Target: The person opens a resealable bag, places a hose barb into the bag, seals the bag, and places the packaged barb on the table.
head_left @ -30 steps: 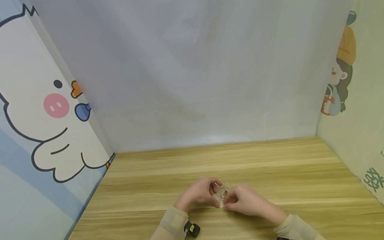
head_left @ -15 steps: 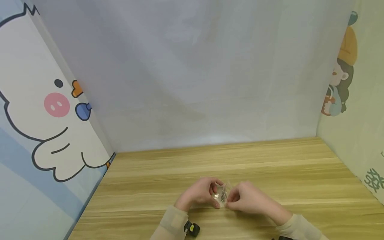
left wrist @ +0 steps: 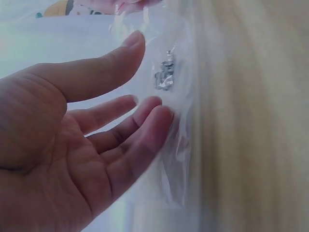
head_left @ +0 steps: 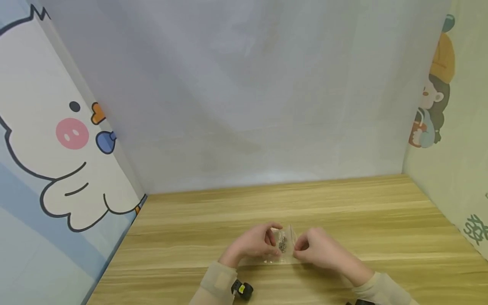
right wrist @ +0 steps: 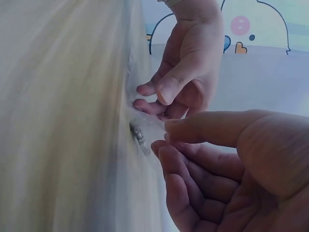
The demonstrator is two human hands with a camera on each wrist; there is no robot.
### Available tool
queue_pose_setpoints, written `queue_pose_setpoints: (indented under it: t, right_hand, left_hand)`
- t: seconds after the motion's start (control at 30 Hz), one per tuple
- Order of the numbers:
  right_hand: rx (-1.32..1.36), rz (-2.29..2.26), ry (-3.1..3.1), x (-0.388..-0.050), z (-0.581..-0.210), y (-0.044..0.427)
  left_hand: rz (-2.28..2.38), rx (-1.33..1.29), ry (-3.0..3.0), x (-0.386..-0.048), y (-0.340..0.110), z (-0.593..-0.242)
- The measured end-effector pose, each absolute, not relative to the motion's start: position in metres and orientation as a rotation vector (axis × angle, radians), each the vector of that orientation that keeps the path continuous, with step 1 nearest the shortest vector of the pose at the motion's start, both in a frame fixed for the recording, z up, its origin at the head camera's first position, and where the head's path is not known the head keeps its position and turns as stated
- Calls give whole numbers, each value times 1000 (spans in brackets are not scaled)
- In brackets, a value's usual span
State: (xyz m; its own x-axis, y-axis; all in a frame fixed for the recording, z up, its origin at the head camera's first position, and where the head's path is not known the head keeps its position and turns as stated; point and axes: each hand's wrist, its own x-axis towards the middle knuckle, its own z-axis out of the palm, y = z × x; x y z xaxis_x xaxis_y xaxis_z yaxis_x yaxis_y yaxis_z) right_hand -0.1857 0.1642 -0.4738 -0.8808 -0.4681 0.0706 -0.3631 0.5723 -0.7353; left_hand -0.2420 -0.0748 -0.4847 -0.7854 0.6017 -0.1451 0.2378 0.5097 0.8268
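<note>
A small clear plastic bag lies flat on the wooden table between my hands. Inside it is a little heap of shiny metal pieces, perhaps screws, too small to tell. My right hand pinches the bag's right edge between thumb and index finger, as the right wrist view shows. Over the bag's left part, my left hand has its thumb and fingers spread apart and loosely bent. Its fingertips are at or just above the plastic; whether they touch it I cannot tell.
The wooden table reaches back to a pale grey curtain. Printed cartoon panels stand at the left and right. A black wrist device sits at my left cuff.
My right hand has shifted slightly right, with the bag's edge in its pinch. The bag now lies flatter and more spread out. My left fingers have loosened from the bag.
</note>
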Motion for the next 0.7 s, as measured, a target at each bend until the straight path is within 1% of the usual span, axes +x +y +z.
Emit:
queue_pose_setpoints:
  t: [0.27,0.5,0.7]
  right_hand:
    - [-731,-1172,2652,-190,-466,175]
    - [-758,-1149,2628,-195,-467,183]
    - [-751,-1164,2644,-202,-469,192]
  left_hand:
    - [1472,558,2230,-246,-74,-474]
    - [1342,634,2386,-251,-65,-477]
    - [1303,625,2291,-251,-62,-482]
